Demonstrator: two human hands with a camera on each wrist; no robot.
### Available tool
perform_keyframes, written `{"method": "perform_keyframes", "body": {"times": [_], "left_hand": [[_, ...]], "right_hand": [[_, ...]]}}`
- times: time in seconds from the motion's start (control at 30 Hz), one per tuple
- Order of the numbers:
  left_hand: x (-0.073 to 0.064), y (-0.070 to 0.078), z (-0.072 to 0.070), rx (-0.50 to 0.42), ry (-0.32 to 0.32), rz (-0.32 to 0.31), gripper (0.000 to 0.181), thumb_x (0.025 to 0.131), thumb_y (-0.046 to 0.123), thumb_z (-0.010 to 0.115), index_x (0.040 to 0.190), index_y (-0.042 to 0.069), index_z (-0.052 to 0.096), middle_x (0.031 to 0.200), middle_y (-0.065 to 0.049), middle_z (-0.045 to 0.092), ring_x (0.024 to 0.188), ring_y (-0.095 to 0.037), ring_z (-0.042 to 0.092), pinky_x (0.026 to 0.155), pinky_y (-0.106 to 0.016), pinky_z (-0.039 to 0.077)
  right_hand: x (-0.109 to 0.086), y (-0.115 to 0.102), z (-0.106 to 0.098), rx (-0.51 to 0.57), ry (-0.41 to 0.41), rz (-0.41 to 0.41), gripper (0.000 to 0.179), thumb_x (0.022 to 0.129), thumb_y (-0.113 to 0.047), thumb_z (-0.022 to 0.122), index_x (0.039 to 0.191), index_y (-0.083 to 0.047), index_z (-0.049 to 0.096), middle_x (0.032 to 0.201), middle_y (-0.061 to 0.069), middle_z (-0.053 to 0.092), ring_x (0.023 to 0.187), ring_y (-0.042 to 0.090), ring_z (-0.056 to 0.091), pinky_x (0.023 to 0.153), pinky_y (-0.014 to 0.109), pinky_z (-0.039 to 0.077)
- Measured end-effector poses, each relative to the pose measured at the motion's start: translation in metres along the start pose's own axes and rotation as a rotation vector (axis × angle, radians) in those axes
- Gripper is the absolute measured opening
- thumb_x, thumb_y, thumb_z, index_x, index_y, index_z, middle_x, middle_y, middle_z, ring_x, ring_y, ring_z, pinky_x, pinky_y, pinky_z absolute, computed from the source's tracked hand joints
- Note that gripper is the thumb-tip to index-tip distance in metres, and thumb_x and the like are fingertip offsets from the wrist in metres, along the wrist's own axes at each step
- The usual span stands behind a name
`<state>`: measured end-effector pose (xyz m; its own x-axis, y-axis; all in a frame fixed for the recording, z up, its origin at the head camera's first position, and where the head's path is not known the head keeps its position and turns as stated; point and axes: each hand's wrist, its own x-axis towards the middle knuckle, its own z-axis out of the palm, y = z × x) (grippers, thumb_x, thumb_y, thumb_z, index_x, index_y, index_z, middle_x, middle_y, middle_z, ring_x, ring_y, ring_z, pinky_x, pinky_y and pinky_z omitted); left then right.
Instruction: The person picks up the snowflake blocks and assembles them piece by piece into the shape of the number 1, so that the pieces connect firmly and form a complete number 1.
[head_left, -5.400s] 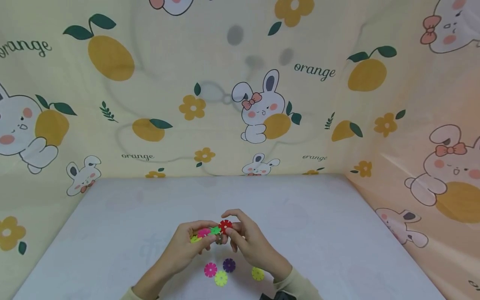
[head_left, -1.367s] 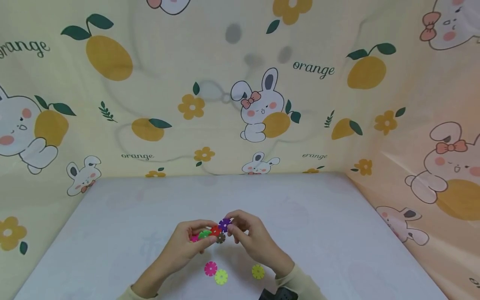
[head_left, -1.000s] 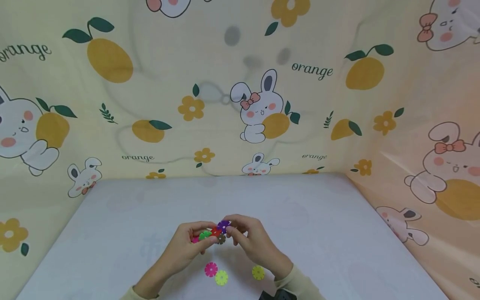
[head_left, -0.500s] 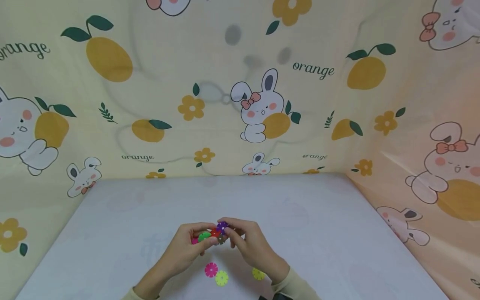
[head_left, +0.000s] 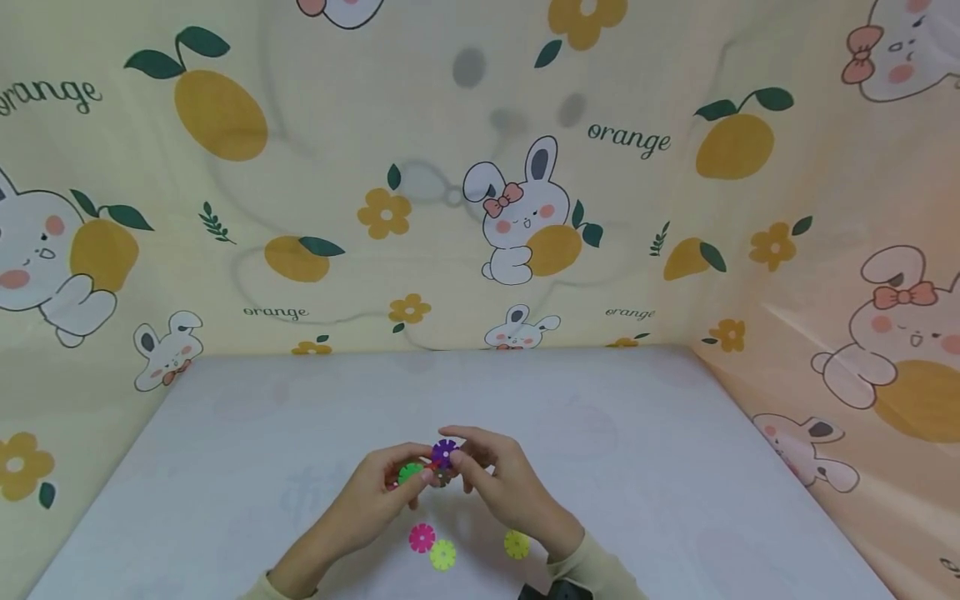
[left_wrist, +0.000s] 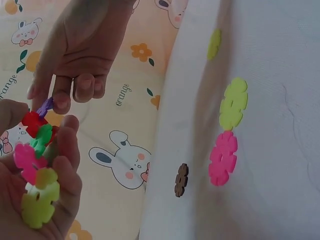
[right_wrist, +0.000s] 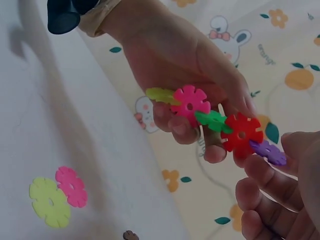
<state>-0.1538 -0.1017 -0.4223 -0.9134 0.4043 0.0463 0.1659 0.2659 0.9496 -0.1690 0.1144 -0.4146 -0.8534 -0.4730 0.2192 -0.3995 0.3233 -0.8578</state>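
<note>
My left hand [head_left: 375, 487] holds a chain of notched snowflake discs: yellow [left_wrist: 39, 202], pink [right_wrist: 190, 106], green [right_wrist: 214, 120] and red [right_wrist: 242, 134], its thumb and fingertips at the red one. At the free end a purple snowflake disc [head_left: 445, 454] meets the red disc's edge at an angle. The right hand [head_left: 506, 483] pinches that purple disc between thumb and fingers. In the head view the purple disc overlaps most of the red one, and the left fingers hide the chain's yellow end.
On the white table [head_left: 637, 450] lie a loose pink disc [head_left: 422, 538] and a yellow disc [head_left: 443, 555] side by side. Another yellow disc [head_left: 517, 544] lies near the right wrist. A brown disc [left_wrist: 181, 180] lies beyond, partly behind the hands in the head view.
Earlier the right hand was at the red disc and the purple one lay on the table. The purple disc has since been picked up and brought leftward against the red disc.
</note>
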Motion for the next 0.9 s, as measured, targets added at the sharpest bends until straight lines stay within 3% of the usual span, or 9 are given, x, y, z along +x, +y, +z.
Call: {"method": "perform_keyframes", "body": {"times": [0.23, 0.53, 0.7, 0.9], "left_hand": [[0.0, -0.001, -0.005, -0.003, 0.007, -0.006, 0.034, 0.103, 0.026, 0.059, 0.13, 0.006, 0.064, 0.107, -0.02, 0.074, 0.07, -0.015, 0.063, 0.058, -0.026, 0.053], [0.0, -0.002, -0.009, 0.003, 0.035, -0.029, 0.034, 0.104, 0.024, 0.057, 0.132, 0.006, 0.062, 0.109, -0.02, 0.074, 0.069, -0.012, 0.063, 0.058, -0.024, 0.052], [0.0, 0.0, -0.013, -0.004, 0.046, -0.029, 0.033, 0.104, 0.022, 0.056, 0.132, 0.006, 0.061, 0.11, -0.02, 0.074, 0.07, -0.011, 0.062, 0.058, -0.022, 0.051], [-0.001, 0.002, -0.017, -0.036, 0.042, 0.013, 0.038, 0.104, 0.019, 0.056, 0.135, -0.002, 0.057, 0.11, -0.022, 0.072, 0.069, -0.009, 0.062, 0.058, -0.023, 0.052]], "right_hand": [[0.004, 0.007, -0.003, 0.008, 0.025, -0.045, 0.032, 0.107, -0.019, 0.051, 0.136, -0.012, 0.061, 0.084, 0.011, 0.071, 0.063, 0.006, 0.06, 0.067, 0.028, 0.055], [0.008, 0.019, -0.005, 0.121, -0.009, 0.012, 0.034, 0.11, -0.013, 0.037, 0.133, -0.003, 0.061, 0.087, 0.024, 0.066, 0.065, 0.007, 0.057, 0.065, 0.027, 0.056], [0.009, 0.03, 0.002, 0.091, -0.061, 0.091, 0.03, 0.108, -0.014, 0.045, 0.129, -0.003, 0.063, 0.092, 0.025, 0.069, 0.066, 0.007, 0.058, 0.065, 0.027, 0.055], [0.008, 0.035, 0.019, 0.035, -0.197, 0.135, 0.027, 0.102, -0.015, 0.059, 0.125, -0.002, 0.067, 0.108, 0.019, 0.073, 0.069, 0.006, 0.061, 0.063, 0.02, 0.053]]}}
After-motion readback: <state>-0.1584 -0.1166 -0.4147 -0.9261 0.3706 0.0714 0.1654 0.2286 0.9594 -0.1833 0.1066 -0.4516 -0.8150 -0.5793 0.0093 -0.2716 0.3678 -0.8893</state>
